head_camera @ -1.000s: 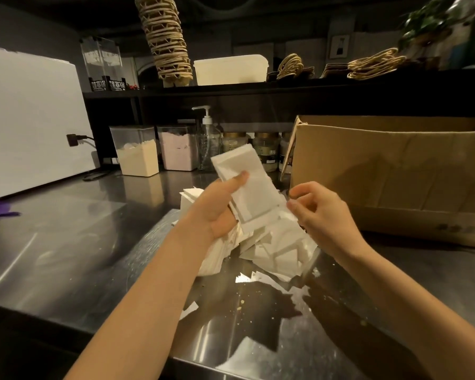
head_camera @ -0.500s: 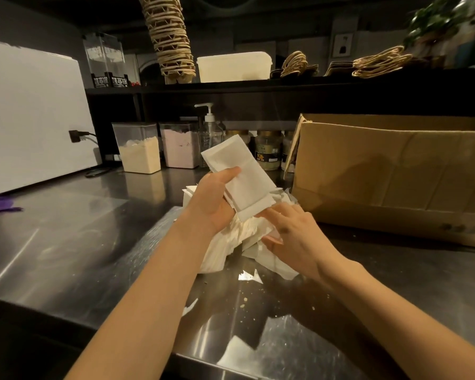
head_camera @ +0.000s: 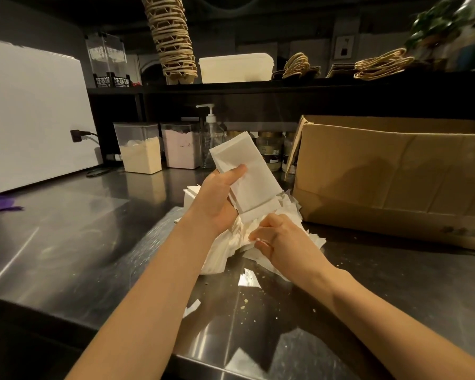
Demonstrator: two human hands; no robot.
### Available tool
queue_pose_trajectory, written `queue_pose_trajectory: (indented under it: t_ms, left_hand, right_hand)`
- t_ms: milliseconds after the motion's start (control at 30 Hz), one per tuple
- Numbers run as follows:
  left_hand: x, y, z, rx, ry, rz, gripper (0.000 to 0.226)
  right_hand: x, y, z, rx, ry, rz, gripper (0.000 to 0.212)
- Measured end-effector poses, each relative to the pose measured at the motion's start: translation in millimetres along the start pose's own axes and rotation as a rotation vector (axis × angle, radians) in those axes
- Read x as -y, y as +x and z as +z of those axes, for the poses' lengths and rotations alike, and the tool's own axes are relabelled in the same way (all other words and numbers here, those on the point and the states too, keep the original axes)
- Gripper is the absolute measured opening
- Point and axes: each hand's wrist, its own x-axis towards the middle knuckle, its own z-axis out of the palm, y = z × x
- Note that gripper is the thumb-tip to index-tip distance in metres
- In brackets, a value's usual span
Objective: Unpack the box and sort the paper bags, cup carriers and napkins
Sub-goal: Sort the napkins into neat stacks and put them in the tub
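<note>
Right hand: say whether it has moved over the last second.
Yes. The right hand has dropped down and leftward, away from the front of the box, onto the napkin pile.

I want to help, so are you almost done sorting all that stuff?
Looks done: cup carriers stand stacked on the shelf, and bags with handles lie farther along it. In hand: the left hand grips a tidy napkin stack, while the right hand pinches more from the loose napkins. Left: that messy pile. The inside of the box is hidden.
</note>
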Motion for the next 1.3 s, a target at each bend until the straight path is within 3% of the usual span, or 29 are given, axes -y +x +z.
queue_pose_trajectory:
  t_ms: [267,400,567,633,833,1133,1300]
  left_hand:
    - [-0.9,-0.5,-0.5,0.001,-0.032,0.005,0.025]
    - [-2.0,-0.4,-1.1,0.006,-0.034,0.004,0.022]
    - [-2.1,-0.8,-1.6,0.004,-0.018,0.015,0.019]
    - [-2.4,-1.2,-1.7,0.005,-0.016,0.02,0.019]
    - [-3.1,-1.3,-0.2,-0.008,-0.033,0.011,0.022]
    - [-6.8,-0.3,-4.2,-0.054,-0.06,0.008,0.025]
    - [-10.9,-0.7,-7.1,-0.114,-0.144,0.04,0.015]
  right_hand:
    - [-3.6,-1.4,-13.5,-0.113,0.065,0.029,0.021]
    - [-2.4,-3.9,-23.7,-0.055,0.09,0.039,0.017]
    - [-3.0,-3.6,-22.6,0.083,0.124,0.051,0.067]
    - [-4.5,-1.6,-19.9,0.075,0.098,0.054,0.071]
    - [-9.1,1.7,-14.9,0.056,0.155,0.091,0.046]
    - [-20.0,2.4,-13.0,-0.201,0.062,0.016,0.023]
    - [-19.3,1.1,-36.6,-0.306,0.413,0.173,0.018]
